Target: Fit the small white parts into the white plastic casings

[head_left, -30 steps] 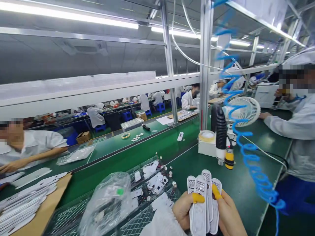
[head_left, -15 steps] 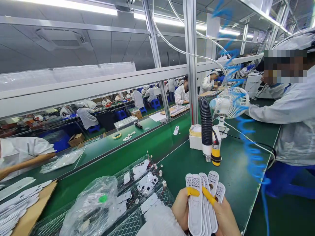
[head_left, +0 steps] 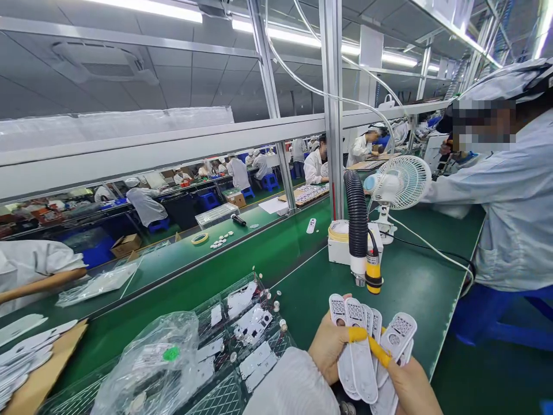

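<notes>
Low in the head view, both my hands grip a fan of long white remote-control shells (head_left: 363, 369) with rounded ends and rows of small key slots. My left hand (head_left: 325, 347) is closed around the left part of the fan, its thumb in a yellow finger cot pressing on the front shell. My right hand (head_left: 409, 380) is closed on the right part, where a tilted shell (head_left: 400, 329) overlaps others; its thumb also wears a yellow cot. Fingers behind the shells are hidden.
Left of my hands, a divided tray (head_left: 220, 389) holds circuit boards, small round parts and a clear plastic bag (head_left: 149, 366). Ahead stand a black hose (head_left: 356, 213), a white box (head_left: 339, 251) and a fan (head_left: 401, 183). A co-worker (head_left: 514, 230) sits at right; cardboard (head_left: 64, 369) bears white panels.
The shells have spread apart into a left and a right group, the right one tilted outward. My view has shifted slightly, and the blue coiled hose in front has left it.
</notes>
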`<state>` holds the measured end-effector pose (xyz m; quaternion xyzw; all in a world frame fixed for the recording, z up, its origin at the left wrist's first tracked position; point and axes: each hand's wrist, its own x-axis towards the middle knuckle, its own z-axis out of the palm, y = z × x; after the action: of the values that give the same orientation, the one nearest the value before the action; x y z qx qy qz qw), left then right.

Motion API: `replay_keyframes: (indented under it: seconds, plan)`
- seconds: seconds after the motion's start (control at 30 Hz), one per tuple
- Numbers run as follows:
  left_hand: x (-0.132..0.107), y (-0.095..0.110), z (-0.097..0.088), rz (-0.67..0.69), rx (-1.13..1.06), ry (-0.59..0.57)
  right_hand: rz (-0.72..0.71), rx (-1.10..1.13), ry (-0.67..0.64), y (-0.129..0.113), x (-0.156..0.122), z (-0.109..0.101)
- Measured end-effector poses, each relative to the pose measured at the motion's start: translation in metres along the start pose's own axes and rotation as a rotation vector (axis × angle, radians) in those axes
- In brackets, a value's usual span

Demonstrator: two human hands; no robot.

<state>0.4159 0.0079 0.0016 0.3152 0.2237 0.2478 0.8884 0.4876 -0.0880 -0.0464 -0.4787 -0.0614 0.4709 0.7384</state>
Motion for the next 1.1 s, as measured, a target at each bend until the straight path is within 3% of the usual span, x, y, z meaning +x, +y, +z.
replay_keyframes:
  seconds: [0.2,0.27,0.37,0.47,0.6,0.73,0.9,1.1]
  plan:
    - [0.005,-0.008,0.001,0.007,-0.034,-0.028,0.013,-0.117,0.140,0.002,0.006,-0.025]
    - [0.006,-0.012,-0.001,0.005,-0.097,-0.048,-0.021,-0.144,0.183,0.000,0.006,-0.027]
    - [0.005,-0.015,-0.004,-0.019,-0.201,0.014,-0.037,-0.150,0.204,-0.008,0.002,-0.020]
    - [-0.001,-0.013,-0.006,-0.056,-0.219,0.068,0.002,-0.171,0.199,-0.021,-0.005,-0.004]
    - [-0.017,-0.004,-0.006,-0.213,-0.187,-0.034,0.055,-0.274,0.108,-0.033,-0.011,0.017]
    - [-0.029,0.000,-0.010,-0.312,-0.216,-0.106,0.029,-0.288,0.051,-0.027,-0.008,0.022]
    - [-0.031,-0.012,-0.013,-0.249,-0.225,-0.142,0.142,-0.200,-0.004,-0.015,-0.005,0.012]
    - [-0.041,-0.016,0.004,-0.183,-0.066,-0.033,0.152,-0.343,-0.016,-0.019,-0.008,0.006]
